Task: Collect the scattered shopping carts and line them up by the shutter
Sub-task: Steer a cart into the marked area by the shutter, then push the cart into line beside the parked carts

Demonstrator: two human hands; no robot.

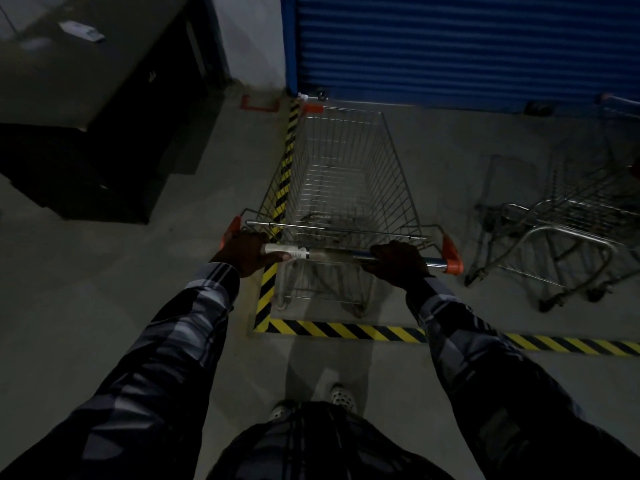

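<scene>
A wire shopping cart [341, 174] with orange corner caps stands in front of me, nose toward the blue shutter [464, 46]. Its front edge is close to the shutter's foot. Both hands grip its handle bar [332, 255]: my left hand [247, 252] near the left end, my right hand [398, 263] toward the right end. The cart sits inside a yellow-and-black striped floor marking [346, 330], along its left line. A second cart [568, 220] stands to the right, turned at an angle, with part of it cut off by the frame.
A dark cabinet or counter block [86, 140] fills the left side. A white wall corner [256, 39] meets the shutter frame. An orange bracket [259, 103] lies on the concrete floor near the wall. My feet [341, 398] are behind the striped line.
</scene>
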